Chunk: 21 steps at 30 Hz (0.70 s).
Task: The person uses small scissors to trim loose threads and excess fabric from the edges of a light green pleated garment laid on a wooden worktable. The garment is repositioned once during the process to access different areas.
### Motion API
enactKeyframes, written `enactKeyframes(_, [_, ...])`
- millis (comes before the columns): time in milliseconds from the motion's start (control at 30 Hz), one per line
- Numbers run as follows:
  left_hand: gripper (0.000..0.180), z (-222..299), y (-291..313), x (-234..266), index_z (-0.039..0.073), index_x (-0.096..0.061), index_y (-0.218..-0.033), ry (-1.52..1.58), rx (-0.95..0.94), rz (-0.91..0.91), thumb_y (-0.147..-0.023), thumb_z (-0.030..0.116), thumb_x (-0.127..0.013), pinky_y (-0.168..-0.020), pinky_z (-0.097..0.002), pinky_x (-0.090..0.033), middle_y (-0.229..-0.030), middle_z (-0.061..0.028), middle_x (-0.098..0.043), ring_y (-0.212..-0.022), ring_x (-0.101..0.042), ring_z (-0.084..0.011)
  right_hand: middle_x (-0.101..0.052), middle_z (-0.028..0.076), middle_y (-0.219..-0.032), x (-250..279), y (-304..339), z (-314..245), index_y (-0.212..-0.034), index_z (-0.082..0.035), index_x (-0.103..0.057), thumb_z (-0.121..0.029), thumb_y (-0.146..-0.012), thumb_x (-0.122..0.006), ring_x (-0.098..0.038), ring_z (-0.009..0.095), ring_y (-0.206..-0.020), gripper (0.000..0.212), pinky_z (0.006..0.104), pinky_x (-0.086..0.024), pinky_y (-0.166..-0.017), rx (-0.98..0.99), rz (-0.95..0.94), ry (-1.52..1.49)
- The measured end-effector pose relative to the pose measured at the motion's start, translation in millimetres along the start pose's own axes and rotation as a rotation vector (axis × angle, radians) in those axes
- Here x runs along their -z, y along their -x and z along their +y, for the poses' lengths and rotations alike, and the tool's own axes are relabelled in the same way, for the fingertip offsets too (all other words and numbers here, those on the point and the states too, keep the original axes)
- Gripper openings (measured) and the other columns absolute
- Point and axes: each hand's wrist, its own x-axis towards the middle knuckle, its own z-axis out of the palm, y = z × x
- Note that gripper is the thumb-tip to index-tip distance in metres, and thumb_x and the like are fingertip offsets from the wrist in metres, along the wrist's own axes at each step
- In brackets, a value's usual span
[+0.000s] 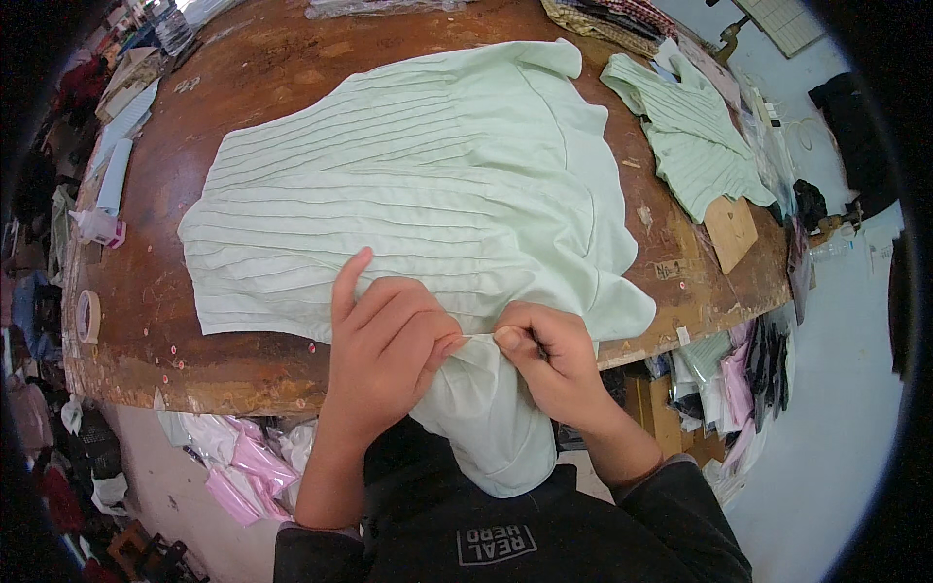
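A pale green pleated garment [389, 194] lies spread over the wooden table, its wavy hem toward the right. Part of it hangs over the near edge against my dark top. My left hand [394, 335] pinches the cloth near that edge between thumb and fingers, with one finger raised. Close beside it, my right hand [549, 350] grips the same cloth between thumb and curled fingers. A short stretch of fabric edge runs taut between the two hands. The pleats run roughly from left to right across the garment.
A second pale green pleated piece [695, 131] and a wooden board [730, 233] lie at the right. Folded checked cloth [607, 24] is at the far side. A tape roll [88, 317] and a small bottle [100, 228] sit at the left. Bagged pink cloth [243, 462] lies below the table.
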Motion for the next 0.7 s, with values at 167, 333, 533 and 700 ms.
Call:
enactKeyframes(167, [0.006,-1.2,-0.6,-2.6,0.012,-0.062,-0.080,0.120,0.082,-0.094,-0.079,0.014,-0.068,-0.104,-0.0464,-0.030,-0.076,-0.0003,-0.056,-0.079,-0.056,-0.0193,-0.052,0.005,-0.070,-1.0,1.0,2.8,-0.085,0.003,-0.056,-0.009,-0.095,-0.056,-0.044,0.011,-0.064,0.016,0.0250,-0.039,-0.060,-0.094,0.018,-0.095])
enactKeyframes(333, [0.003,-5.2,-0.2,-4.9,0.011,-0.064,-0.084,0.121,0.020,-0.122,-0.082,0.014,-0.065,-0.103,-0.0431,-0.029,-0.077,-0.0011,-0.055,-0.080,-0.055,-0.0201,-0.053,0.007,-0.070,-0.1,0.0,6.1,-0.087,0.003,-0.058,-0.011,-0.091,-0.062,-0.047,0.014,-0.062,0.016,0.0261,-0.041,-0.058,-0.156,-0.001,-0.172])
enactKeyframes(533, [0.002,-0.7,-3.9,-6.8,0.011,-0.062,-0.085,0.202,0.148,-0.139,-0.085,0.013,-0.062,-0.100,-0.0410,-0.030,-0.078,-0.0014,-0.055,-0.080,-0.055,-0.0212,-0.060,0.010,-0.081,-0.9,-3.3,8.5,-0.096,0.000,-0.061,-0.006,-0.084,-0.065,-0.056,0.021,-0.066,0.013,0.0296,-0.046,-0.062,0.100,0.051,0.125])
enactKeyframes(700, [0.003,1.5,-3.6,-7.3,0.010,-0.060,-0.084,0.198,0.177,-0.151,-0.086,0.012,-0.061,-0.098,-0.0409,-0.031,-0.079,-0.0022,-0.055,-0.079,-0.054,-0.0221,-0.061,0.013,-0.087,11.2,-0.7,-4.4,-0.102,-0.001,-0.060,-0.009,-0.079,-0.071,-0.059,0.027,-0.072,0.027,0.0330,-0.047,-0.065,0.090,0.113,0.082])
